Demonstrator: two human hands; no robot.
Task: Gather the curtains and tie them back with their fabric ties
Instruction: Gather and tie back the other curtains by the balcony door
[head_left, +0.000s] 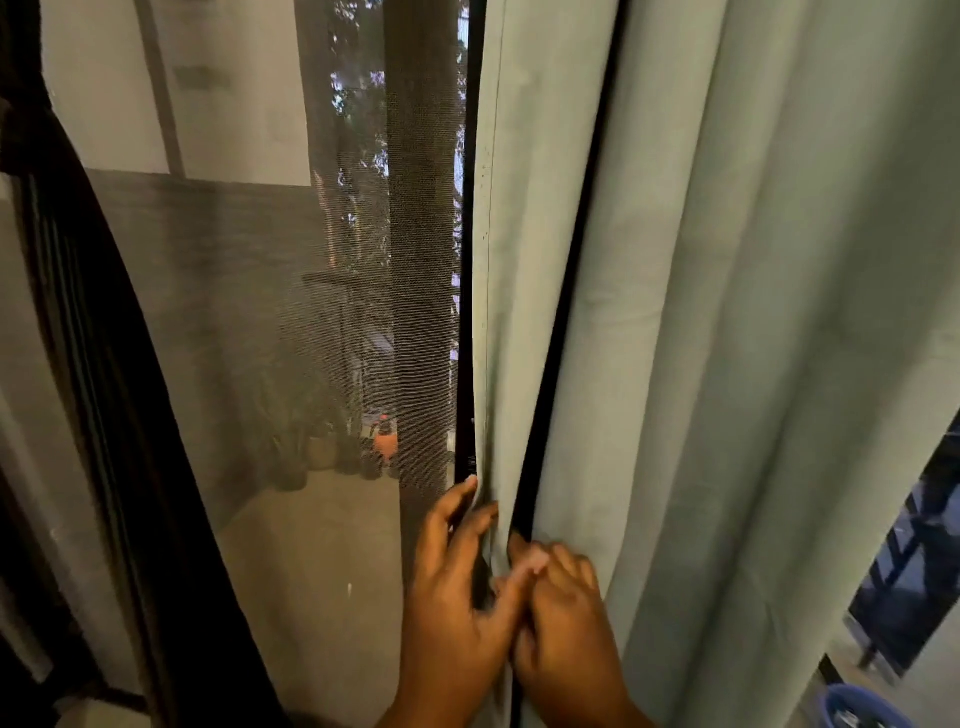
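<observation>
Left hand (457, 587) and right hand (563, 603) both pinching curtain (727, 312) edge; fingertips lost in folds, wrists cut off below.

No readable text, labels or signs — none

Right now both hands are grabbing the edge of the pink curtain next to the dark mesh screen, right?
Not quite: the curtain is pale green, not pink. The head view shows it. The rest holds: the left hand and the right hand both grip its edge, next to the dark mesh screen.
</observation>
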